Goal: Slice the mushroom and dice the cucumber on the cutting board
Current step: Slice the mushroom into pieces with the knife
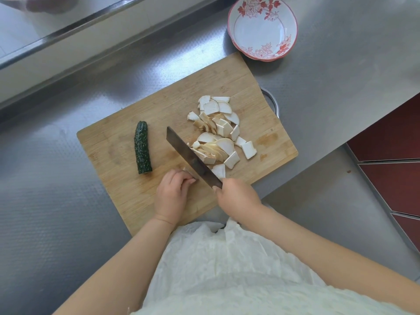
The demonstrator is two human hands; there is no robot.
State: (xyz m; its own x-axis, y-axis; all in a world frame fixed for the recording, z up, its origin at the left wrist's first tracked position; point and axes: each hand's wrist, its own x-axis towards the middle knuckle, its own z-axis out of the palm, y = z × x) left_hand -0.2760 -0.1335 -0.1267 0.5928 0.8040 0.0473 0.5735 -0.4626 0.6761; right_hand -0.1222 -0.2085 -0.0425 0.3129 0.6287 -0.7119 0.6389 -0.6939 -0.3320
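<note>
One view only, the head camera, looking down on a steel counter (pixel 318 92).

Cutting board (pixel 141 196): wooden, set askew on the counter, its near corner by the person's body and a metal handle loop at its far-right edge.

Mushroom slices (pixel 221 130): a loose heap of pale pieces on the right half of the board. Judged light, soft and easily broken; they would scatter under a push and are best gathered with the flat of the blade.

Cucumber (pixel 142 147): a dark, knobbly length lying whole on the left half of the board, well apart from the heap, cut end toward the person. Judged firm but round, so apt to roll; hold it from above near the middle with bent fingers, cutting from one end.

Knife (pixel 193 158): a broad cleaver, lying diagonally with its blade against the near edge of the heap.

Right hand (pixel 237 196): fingers wrapped round the knife handle, which is hidden in the fist.

Left hand (pixel 173 192): fingers curled on the board just beside the blade. A small pale scrap shows at the fingertips; whether they pinch it cannot be told.

Bowl (pixel 262 28): white with red flowers, holding nothing, on the counter just beyond the board's far-right corner.

Room: bare board lies between cucumber and blade, and along the far side. The near-right board edge sits close to the counter's drop, so slices pushed that way could fall.
</note>
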